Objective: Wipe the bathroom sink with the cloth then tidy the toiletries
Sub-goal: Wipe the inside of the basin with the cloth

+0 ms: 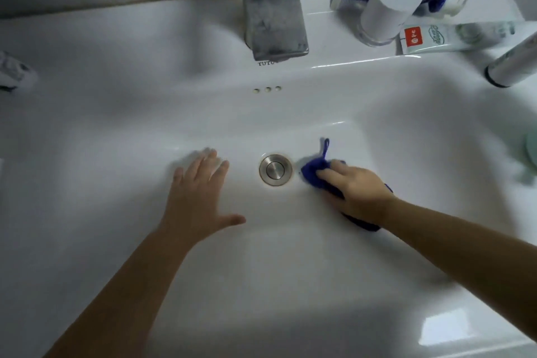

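You're on the wiping step, inside the white sink, with the toiletries lying jumbled on the worktop top right. Your left hand lies flat, fingers straight and spread, holding nothing. Your right hand curls its fingers over the bunched blue cloth, just right of the drain. Next, probably, sweep around that drain.

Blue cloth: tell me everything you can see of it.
The blue cloth is deep blue, soft-looking fabric, bunched into a wad, a small loop sticking out at its far end. It lies on the white sink floor just right of the metal drain. The right hand holds it down, covering its middle; a dark end shows under the wrist.
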The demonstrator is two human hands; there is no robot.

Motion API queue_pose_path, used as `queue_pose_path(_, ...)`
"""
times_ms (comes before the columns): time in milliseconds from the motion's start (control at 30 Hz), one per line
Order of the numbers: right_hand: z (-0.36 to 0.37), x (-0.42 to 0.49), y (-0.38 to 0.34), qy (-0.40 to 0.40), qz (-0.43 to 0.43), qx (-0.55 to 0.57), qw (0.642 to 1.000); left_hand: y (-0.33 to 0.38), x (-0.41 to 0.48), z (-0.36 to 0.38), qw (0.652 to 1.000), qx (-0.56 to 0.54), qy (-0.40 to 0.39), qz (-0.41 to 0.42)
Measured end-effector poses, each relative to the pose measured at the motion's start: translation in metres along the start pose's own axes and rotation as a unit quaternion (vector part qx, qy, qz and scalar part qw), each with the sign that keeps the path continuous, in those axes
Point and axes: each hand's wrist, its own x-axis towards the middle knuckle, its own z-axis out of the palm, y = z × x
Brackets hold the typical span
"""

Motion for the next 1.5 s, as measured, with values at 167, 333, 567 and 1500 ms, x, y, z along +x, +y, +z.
queue_pose_path(167, -0.001, 0.021, 0.021, 0.098, 0.034, -0.058, 0.993, -0.031, -0.027, 0.030, 0.997, 0.013, -0.042, -0.057)
queue_pose_path(333, 0.015, 0.043, -0.001, 0.187, 0.171, 0.007, 0.967, -0.033, -0.025, 0.033, 0.999, -0.012, -0.010, -0.051)
queue_pose_path(567, 0.017, 0.015, -0.029, 0.086, 0.028, 0.020, 0.996, -0.032, -0.029, 0.021, 0.999, 0.013, -0.026, -0.042)
queue_pose_path(1500, 0.065, 0.085, -0.161, 0.033, -0.114, 0.119, 0.986, -0.089, -0.121, -0.024, 0.953, 0.038, 0.216, -0.208)
